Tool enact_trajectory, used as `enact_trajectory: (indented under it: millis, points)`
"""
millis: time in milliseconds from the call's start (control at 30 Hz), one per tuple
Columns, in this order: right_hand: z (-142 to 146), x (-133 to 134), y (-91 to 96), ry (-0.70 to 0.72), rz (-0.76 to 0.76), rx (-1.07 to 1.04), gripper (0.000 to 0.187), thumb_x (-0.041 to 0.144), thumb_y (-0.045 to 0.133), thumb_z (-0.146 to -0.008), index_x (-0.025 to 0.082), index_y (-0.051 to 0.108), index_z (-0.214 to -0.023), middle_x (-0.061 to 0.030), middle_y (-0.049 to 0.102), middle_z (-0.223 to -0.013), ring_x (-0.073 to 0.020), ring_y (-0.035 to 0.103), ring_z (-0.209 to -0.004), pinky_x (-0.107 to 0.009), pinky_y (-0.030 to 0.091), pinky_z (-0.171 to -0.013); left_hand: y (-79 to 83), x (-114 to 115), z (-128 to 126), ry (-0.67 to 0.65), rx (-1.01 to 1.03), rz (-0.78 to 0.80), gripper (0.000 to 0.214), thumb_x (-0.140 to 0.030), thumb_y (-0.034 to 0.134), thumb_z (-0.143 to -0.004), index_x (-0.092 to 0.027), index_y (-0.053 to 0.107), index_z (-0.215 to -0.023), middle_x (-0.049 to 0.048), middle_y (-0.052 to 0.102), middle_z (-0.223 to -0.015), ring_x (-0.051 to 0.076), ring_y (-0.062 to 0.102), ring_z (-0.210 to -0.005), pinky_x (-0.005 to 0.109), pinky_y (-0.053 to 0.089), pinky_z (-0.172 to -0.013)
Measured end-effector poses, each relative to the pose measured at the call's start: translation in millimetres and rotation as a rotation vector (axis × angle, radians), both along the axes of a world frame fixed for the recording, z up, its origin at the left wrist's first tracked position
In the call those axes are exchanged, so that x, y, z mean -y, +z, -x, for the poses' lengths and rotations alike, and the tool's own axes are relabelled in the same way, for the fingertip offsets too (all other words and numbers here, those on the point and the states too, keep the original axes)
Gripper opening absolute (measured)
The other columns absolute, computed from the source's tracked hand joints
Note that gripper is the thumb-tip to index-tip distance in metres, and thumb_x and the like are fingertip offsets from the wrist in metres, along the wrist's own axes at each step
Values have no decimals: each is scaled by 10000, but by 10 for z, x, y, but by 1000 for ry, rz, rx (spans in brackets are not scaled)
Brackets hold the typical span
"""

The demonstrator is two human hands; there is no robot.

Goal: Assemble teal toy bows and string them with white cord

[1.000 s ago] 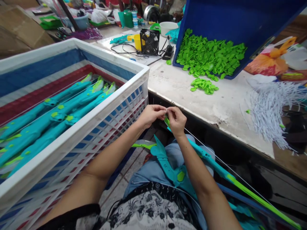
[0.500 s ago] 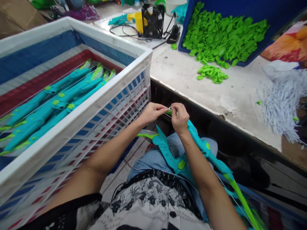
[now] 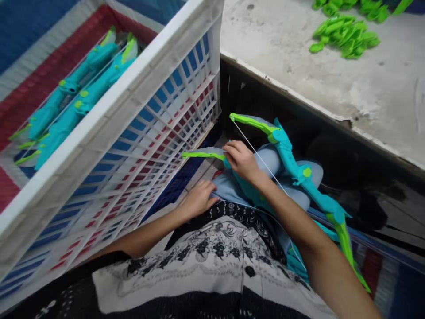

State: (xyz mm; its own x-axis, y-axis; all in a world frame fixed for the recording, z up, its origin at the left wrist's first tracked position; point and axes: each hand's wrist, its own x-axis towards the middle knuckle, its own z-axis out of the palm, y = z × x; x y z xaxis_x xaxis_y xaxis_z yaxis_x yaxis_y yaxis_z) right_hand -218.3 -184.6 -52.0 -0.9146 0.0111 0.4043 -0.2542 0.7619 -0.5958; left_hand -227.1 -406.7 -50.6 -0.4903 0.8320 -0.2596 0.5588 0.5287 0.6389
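My right hand [image 3: 241,160] has its fingers curled over a turquoise joint of a toy bow [image 3: 204,154] with a lime tip, lying across my lap. My forearm partly hides that bow. Lower left, over the edge of my jeans, my left hand [image 3: 199,198] has its thumb apart from its loosely bent fingers; I see nothing in it. Another turquoise toy bow [image 3: 292,159] rests on my knees to the right, with lime limbs at both ends. A white string [image 3: 257,153] runs from its upper tip and passes behind my right forearm.
A white slatted crate [image 3: 159,106] stands close on my left, with several finished-looking toy bows [image 3: 79,95] inside on a striped lining. The worn white table [image 3: 282,48] lies ahead on the right, holding a heap of lime plastic pieces [image 3: 345,35].
My hands have parted from the white string end at the bow's tip. The left came down toward my lap, and the right went to the other bow. The view has tilted down.
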Motion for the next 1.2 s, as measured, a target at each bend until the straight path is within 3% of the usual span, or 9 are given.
enact_trajectory:
  millis: [267, 400, 467, 567, 633, 733, 867, 1000, 1200]
  points:
    - [177, 237, -206, 3, -258, 243, 414, 328, 602, -831, 140, 545, -1196, -154, 572, -1115, -291, 499, -1060, -536, 281, -1046, -50, 203, -38, -50, 61, 134, 124, -308, 545, -842, -205, 601, -801, 63, 594, -825, 219, 560, -811, 304, 424, -734]
    - [222, 246, -216, -68, -317, 424, 501, 207, 640, -777, 124, 515, -1255, -175, 609, -1055, -331, 538, -1018, -546, 387, -918, 13, 178, 41, 42, 146, 75, 148, -270, 537, -804, -191, 565, -680, 74, 593, -763, 222, 568, -781, 333, 427, -751]
    - [242, 199, -199, -64, -226, 489, 498, 188, 644, -760, 144, 538, -1245, -162, 632, -1045, -328, 561, -1005, -497, 443, -851, 115, 124, 73, 219, 378, -53, 180, -292, 546, -776, -183, 533, -633, 89, 616, -808, 226, 579, -825, 358, 436, -795]
    - [244, 91, -189, 1, 66, 532, 486, 210, 685, -723, 179, 586, -1198, -100, 662, -1078, -264, 604, -985, -412, 465, -871, 336, -63, 73, 472, 1091, -347, 235, -350, 537, -763, -177, 492, -612, 91, 638, -863, 227, 598, -874, 399, 454, -836]
    - [214, 22, -211, 46, 285, 536, 482, 235, 707, -700, 175, 608, -1168, -71, 665, -1111, -230, 613, -1004, -382, 453, -920, 469, -244, 31, 543, 1499, -506, 281, -363, 564, -741, -179, 437, -572, 44, 588, -707, 190, 591, -738, 397, 474, -788]
    - [141, -55, -270, 76, 553, 529, 492, 283, 724, -675, 160, 625, -1142, -66, 663, -1127, -219, 609, -1037, -392, 440, -960, 559, -507, -46, 578, 1732, -596, 378, -421, 579, -758, -172, 422, -521, -10, 419, -544, 113, 449, -514, 307, 441, -598]
    - [79, -123, -322, 74, 769, 534, 511, 299, 763, -621, 176, 646, -1103, -52, 682, -1082, -209, 624, -1010, -400, 456, -949, 490, -684, -84, 589, 1687, -596, 321, -469, 668, -726, -149, 667, -712, 24, 533, -655, 81, 421, -537, 232, 319, -512]
    - [83, -143, -313, 65, 882, 559, 503, 273, 778, -604, 169, 651, -1079, -59, 686, -1076, -208, 629, -1004, -400, 471, -931, 412, -708, -74, 516, 1496, -519, 370, -339, 759, -681, -151, 698, -994, 30, 604, -712, 50, 408, -530, 207, 278, -520]
    - [64, -163, -267, 52, 948, 588, 501, 259, 787, -599, 167, 652, -1072, -59, 690, -1046, -192, 638, -955, -366, 489, -888, 476, -635, 18, 458, 1352, -506, 280, -374, 751, -689, -129, 619, -727, -27, 498, -537, 50, 380, -486, 192, 238, -483]
